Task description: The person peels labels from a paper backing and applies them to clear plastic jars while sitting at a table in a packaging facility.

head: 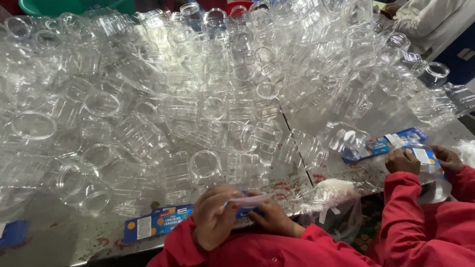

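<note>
Clear plastic jars [198, 99] lie empty beyond both hands [237, 212].

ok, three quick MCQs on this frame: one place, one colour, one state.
1. Where does the spare blue label lie?
A. on the table edge, left of the hands
B. inside a jar
C. on the floor

2. What colour are the sleeves?
A. green
B. red
C. white

3. What is the state of the jars?
A. capped and full
B. crushed flat
C. empty, without lids

A: it lies flat on the table edge beside the left hand.
B: both sleeves are red.
C: the mouths are open and the clear jars hold nothing.
</note>
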